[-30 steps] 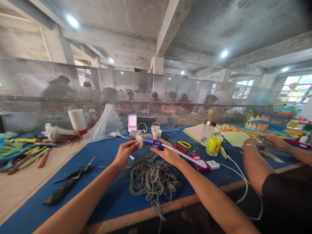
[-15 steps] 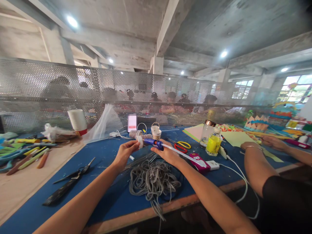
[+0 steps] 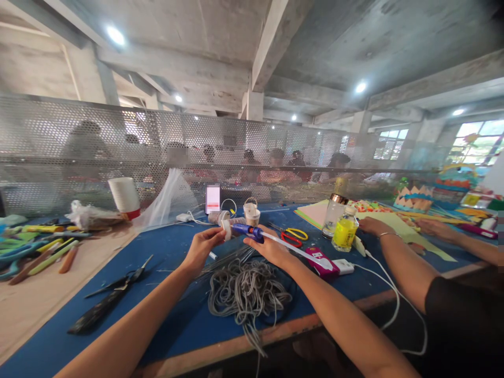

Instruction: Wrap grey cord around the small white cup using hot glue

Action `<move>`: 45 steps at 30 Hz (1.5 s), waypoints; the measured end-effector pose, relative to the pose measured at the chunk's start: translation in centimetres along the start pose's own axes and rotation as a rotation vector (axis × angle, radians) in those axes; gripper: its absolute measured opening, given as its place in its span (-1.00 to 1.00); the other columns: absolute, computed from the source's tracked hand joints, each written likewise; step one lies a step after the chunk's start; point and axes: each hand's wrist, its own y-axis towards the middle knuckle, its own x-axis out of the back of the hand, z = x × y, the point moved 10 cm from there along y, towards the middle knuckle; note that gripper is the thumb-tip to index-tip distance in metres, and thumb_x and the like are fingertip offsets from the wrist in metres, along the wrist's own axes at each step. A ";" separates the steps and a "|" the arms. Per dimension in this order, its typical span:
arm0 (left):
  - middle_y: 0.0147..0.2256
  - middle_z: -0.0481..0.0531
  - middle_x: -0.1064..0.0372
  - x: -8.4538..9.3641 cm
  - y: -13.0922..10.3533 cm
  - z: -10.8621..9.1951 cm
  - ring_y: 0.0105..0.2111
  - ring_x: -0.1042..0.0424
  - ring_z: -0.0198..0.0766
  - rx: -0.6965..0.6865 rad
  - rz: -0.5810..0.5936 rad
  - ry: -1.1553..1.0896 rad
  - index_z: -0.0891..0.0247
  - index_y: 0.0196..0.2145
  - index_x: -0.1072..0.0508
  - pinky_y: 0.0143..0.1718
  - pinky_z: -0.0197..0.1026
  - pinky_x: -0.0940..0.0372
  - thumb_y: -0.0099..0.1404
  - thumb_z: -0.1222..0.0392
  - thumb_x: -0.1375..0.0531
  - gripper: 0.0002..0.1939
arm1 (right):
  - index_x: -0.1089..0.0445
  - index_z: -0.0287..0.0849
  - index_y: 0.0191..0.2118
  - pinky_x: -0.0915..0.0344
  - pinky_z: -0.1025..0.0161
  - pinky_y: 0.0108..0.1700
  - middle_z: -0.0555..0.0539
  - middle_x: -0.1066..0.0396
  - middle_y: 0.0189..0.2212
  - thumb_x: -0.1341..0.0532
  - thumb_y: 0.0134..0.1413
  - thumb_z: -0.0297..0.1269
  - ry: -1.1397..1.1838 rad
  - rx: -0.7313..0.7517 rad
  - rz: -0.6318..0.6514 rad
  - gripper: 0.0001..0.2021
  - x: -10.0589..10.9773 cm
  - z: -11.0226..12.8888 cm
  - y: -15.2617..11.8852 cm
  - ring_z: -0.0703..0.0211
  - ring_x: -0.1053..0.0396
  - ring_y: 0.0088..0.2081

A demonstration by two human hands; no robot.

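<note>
My left hand pinches a small white ring-shaped piece between thumb and fingers. My right hand is wrapped round a blue glue gun, whose tip points left at the white piece. A long translucent glue stick runs back from the gun over my right wrist. Under and between my forearms lies a tangled heap of grey cord. Just behind the white piece are a spool and a small white cup.
Black scissors lie on the blue table at left. Red-yellow scissors, a glass jar, a yellow-labelled bottle and a white cable are at right. A co-worker's arm reaches in beside them. A phone stands behind.
The co-worker's hand at right has moved left, toward the yellow-labelled bottle. My hands, the glue gun and the white piece look almost unmoved.
</note>
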 end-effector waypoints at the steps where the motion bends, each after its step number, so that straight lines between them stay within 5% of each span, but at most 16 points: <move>1: -0.26 0.11 -0.55 0.0 0.0 0.1 -0.28 -0.46 -0.14 -0.002 0.008 0.004 0.24 -0.26 -0.60 -0.16 -0.16 -0.29 -0.02 -0.05 -0.36 -0.60 | -0.40 -0.13 -0.13 -0.25 0.26 -0.10 -0.05 -0.44 -0.25 -0.18 0.11 0.00 -0.001 0.000 0.000 -0.67 0.0 0.0 0.0 0.15 -0.38 -0.21; 9: -0.28 0.12 -0.54 -0.4 -0.1 0.1 -0.25 -0.45 -0.11 0.005 0.034 -0.009 0.26 -0.23 -0.59 -0.12 -0.12 -0.27 0.02 -0.03 -0.35 -0.60 | -0.43 -0.16 -0.20 -0.28 0.28 -0.16 -0.04 -0.45 -0.32 -0.18 0.10 0.01 0.072 0.001 -0.012 -0.67 0.1 0.0 0.0 0.18 -0.38 -0.28; 15: -0.26 0.13 -0.53 -0.2 0.0 0.5 -0.26 -0.45 -0.13 0.037 0.021 -0.051 0.29 -0.26 -0.59 -0.11 -0.11 -0.28 0.00 -0.01 -0.37 -0.61 | -0.45 -0.19 -0.22 -0.27 0.34 -0.48 0.01 -0.40 -0.55 -0.15 0.09 0.07 0.193 -0.204 0.035 -0.60 -0.8 -1.8 -0.2 0.27 -0.32 -0.57; 21: -0.30 0.11 -0.52 0.5 0.3 1.4 -0.33 -0.44 -0.22 0.096 -0.016 -0.156 0.33 -0.27 -0.58 -0.16 -0.18 -0.30 -0.05 0.02 -0.40 -0.59 | -0.44 -0.17 -0.25 -0.30 0.33 -0.26 -0.08 -0.50 -0.37 -0.15 0.11 0.03 -0.011 -0.173 -0.235 -0.65 3.1 -2.8 0.2 0.13 -0.47 -0.31; 24: -0.34 0.09 -0.52 0.8 0.2 1.3 -0.38 -0.42 -0.27 0.114 -0.051 -0.191 0.33 -0.31 -0.59 -0.23 -0.22 -0.31 -0.10 0.02 -0.42 -0.59 | -0.39 -0.16 -0.20 -0.28 0.33 -0.25 -0.10 -0.51 -0.38 -0.11 0.16 -0.02 -0.230 -0.273 -0.263 -0.69 4.7 -4.9 0.4 0.10 -0.47 -0.27; 30: -0.44 0.02 -0.50 1.1 0.2 0.6 -0.44 -0.40 -0.33 0.109 -0.096 -0.258 0.33 -0.34 -0.58 -0.29 -0.27 -0.30 -0.12 0.08 -0.44 -0.62 | -0.29 -0.18 -0.02 -0.27 0.26 -0.17 -0.17 -0.48 -0.20 -0.14 0.13 -0.12 -0.546 -0.574 -0.193 -0.66 6.9 -10.4 -0.5 0.03 -0.45 -0.15; 35: -0.42 0.05 -0.51 1.5 0.3 0.8 -0.41 -0.43 -0.29 0.122 -0.110 -0.269 0.33 -0.37 -0.57 -0.30 -0.25 -0.31 -0.18 0.06 -0.45 -0.60 | -0.23 -0.30 0.03 -0.27 0.22 -0.07 -0.30 -0.37 -0.04 -0.13 0.14 -0.14 -0.644 -0.702 0.003 -0.59 6.2 -14.1 -1.6 -0.02 -0.38 -0.02; 45: -0.40 0.03 -0.48 0.0 -0.1 0.9 -0.41 -0.39 -0.33 0.116 -0.026 -0.291 0.32 -0.33 -0.58 -0.31 -0.29 -0.30 -0.10 0.09 -0.43 -0.64 | -0.22 -0.52 0.04 -0.28 0.10 -0.06 -0.49 -0.30 -0.04 -0.15 0.12 -0.22 -0.746 -0.746 0.107 -0.53 4.8 -15.5 -2.8 -0.15 -0.36 -0.03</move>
